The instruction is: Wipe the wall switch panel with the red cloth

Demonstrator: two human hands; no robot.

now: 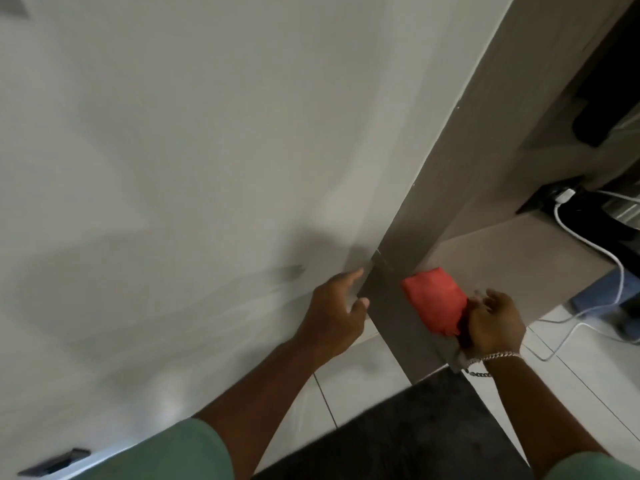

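Observation:
The view is motion-blurred. A folded red cloth (434, 301) is held in my right hand (493, 320), which grips its lower end in front of the grey door frame (446, 188). My left hand (337, 310) is empty with fingers apart, its fingertips at the edge where the white wall (180, 150) meets the frame. A dark flat plate (55, 461) sits on the wall at the lower left, and a grey patch (14, 6) shows at the top left corner. I cannot tell which of these is the switch panel.
Past the door frame, a black floor-level socket holds a white plug (564, 196), and its white cable (588, 251) trails over the tiled floor (360, 386). A dark mat (398, 441) lies below my arms. A blue object (602, 289) sits at the right.

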